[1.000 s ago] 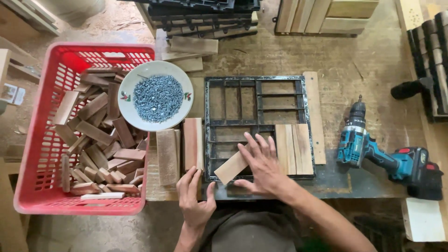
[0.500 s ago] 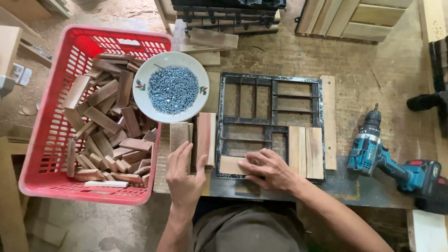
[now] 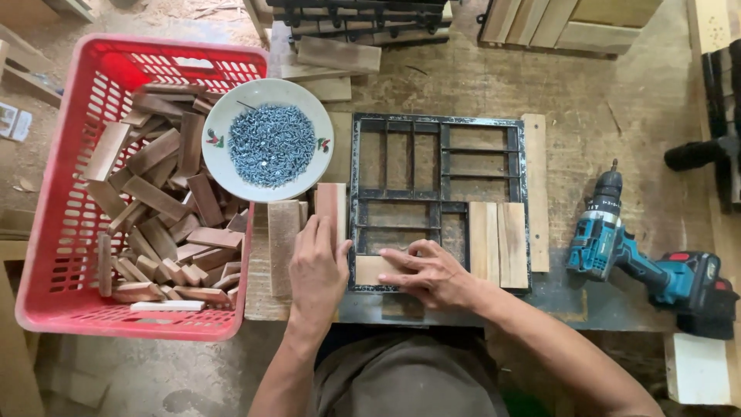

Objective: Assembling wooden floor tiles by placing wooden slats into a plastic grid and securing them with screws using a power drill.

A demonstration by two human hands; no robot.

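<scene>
Right hand [image 3: 432,274] presses wood piece [image 3: 372,269] into black frame [image 3: 440,127]; left hand [image 3: 318,270] flat beside.

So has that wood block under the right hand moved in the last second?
Yes. The wood block went from tilted across the black metal frame to lying flat in its lower-left opening, under the right hand.

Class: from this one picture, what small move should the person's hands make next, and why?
Probably the right hand should press the block flat into the frame's bottom-left cell: it already lies there under the fingers, beside two seated slats. The left hand rests on loose blocks outside the frame.
</scene>
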